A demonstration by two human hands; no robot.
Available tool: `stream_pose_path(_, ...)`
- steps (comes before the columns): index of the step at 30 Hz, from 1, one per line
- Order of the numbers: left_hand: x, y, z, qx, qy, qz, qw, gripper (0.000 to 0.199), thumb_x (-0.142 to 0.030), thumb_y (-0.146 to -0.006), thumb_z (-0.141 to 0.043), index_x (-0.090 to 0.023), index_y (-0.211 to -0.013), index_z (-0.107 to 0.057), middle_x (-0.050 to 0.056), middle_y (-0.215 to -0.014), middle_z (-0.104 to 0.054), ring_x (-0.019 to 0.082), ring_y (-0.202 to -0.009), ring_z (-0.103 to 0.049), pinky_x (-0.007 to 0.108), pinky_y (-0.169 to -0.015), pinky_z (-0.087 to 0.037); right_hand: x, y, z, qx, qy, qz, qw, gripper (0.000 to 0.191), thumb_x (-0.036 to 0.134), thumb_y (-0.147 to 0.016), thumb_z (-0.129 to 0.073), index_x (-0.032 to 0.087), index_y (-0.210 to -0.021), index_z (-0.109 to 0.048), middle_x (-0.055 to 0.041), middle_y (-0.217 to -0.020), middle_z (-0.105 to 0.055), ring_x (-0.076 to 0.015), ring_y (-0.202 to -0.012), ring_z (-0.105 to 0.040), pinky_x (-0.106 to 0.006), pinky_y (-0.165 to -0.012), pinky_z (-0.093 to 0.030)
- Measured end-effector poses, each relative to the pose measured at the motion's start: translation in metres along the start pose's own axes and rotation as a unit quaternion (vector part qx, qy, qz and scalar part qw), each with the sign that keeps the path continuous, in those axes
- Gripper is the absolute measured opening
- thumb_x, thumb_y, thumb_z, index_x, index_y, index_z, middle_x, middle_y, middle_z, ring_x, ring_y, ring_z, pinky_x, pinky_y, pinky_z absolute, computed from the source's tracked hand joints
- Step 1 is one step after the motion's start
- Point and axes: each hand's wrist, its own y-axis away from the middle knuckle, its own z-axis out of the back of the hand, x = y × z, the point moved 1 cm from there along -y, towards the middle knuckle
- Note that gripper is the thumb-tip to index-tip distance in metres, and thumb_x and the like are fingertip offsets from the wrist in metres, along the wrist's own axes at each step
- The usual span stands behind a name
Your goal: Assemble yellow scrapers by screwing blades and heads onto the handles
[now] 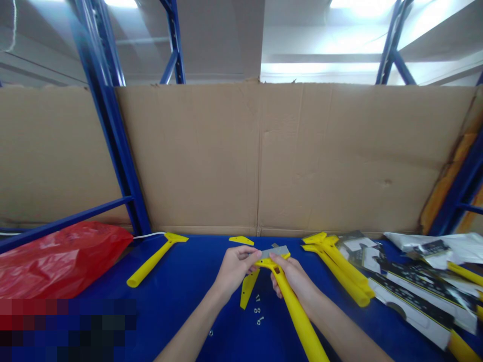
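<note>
A yellow scraper (296,314) slants across the front, its wide head away from me and its handle toward me. A flat grey metal blade (274,252) lies along the head's far edge. My left hand (237,266) pinches the left end of the blade and head. My right hand (296,279) is closed around the right side of the head, thumb against the blade. Below my hands lies a yellow clamp plate (248,290), partly covered, and a similar yellow plate (241,240) lies farther back. Several small screws and nuts (258,310) are scattered near the handle.
On the blue table (169,306), one yellow scraper handle (154,259) lies left, and several yellow handles (341,269) lie right beside packaged items (411,296). A red plastic bag (75,256) sits left. Cardboard (196,161) and blue posts (116,136) stand behind.
</note>
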Motion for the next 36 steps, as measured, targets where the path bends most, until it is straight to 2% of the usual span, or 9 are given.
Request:
stream_pose_path(4,-0.002,0.001,0.002,-0.002,0.02,0.043,0.999,0.029,-0.034,-0.065,-0.073,-0.011,-0.082,-0.068,0.005,-0.059,-0.069,0.013,-0.053,-0.062,0.022,-0.053,-0.046,0.001,0.002,-0.001,-0.006,-0.015,-0.004,1.0,0.029,0.036,-0.087,-0.049,0.017,-0.065,-0.05,0.0028,-0.037,-0.05,-0.0082,-0.028,-0.044,-0.017,-0.03,-0.036)
stream_pose_path(10,-0.011,0.005,0.003,-0.025,0.007,0.042,0.999,0.023,-0.026,-0.063,-0.073,-0.01,-0.079,-0.069,0.005,-0.063,-0.069,0.011,-0.053,-0.061,0.02,-0.052,-0.045,0.0,0.009,-0.006,-0.002,-0.068,-0.056,0.996,0.022,0.036,-0.091,-0.044,0.017,-0.08,-0.05,0.0024,-0.043,-0.054,-0.0089,-0.031,-0.046,-0.017,-0.031,-0.036)
stream_pose_path(17,-0.013,0.004,0.003,-0.019,-0.005,0.032,0.999,0.018,-0.02,-0.062,-0.072,-0.012,-0.078,-0.07,0.003,-0.061,-0.069,0.011,-0.052,-0.06,0.019,-0.049,-0.044,0.002,0.01,-0.008,-0.015,-0.05,-0.043,0.998,0.028,0.038,-0.089,-0.048,0.016,-0.071,-0.052,0.0027,-0.039,-0.051,-0.0078,-0.029,-0.043,-0.016,-0.029,-0.034)
stream_pose_path(23,-0.008,0.001,0.003,-0.02,-0.011,0.029,0.999,0.018,-0.022,-0.064,-0.07,-0.012,-0.079,-0.07,0.003,-0.058,-0.068,0.01,-0.049,-0.059,0.019,-0.047,-0.043,0.0,0.008,-0.008,-0.015,-0.043,-0.028,0.999,0.038,0.04,-0.088,-0.049,0.015,-0.06,-0.05,0.0021,-0.038,-0.05,-0.0065,-0.028,-0.041,-0.016,-0.028,-0.032)
stream_pose_path(36,-0.003,0.0,0.004,-0.007,-0.035,0.016,0.999,0.015,-0.023,-0.067,-0.067,-0.012,-0.077,-0.065,0.0,-0.052,-0.063,0.01,-0.046,-0.057,0.019,-0.046,-0.042,0.001,0.012,-0.01,-0.014,-0.073,-0.067,0.995,0.028,0.029,-0.09,-0.043,0.015,-0.069,-0.053,0.002,-0.04,-0.051,-0.0066,-0.03,-0.043,-0.015,-0.031,-0.033)
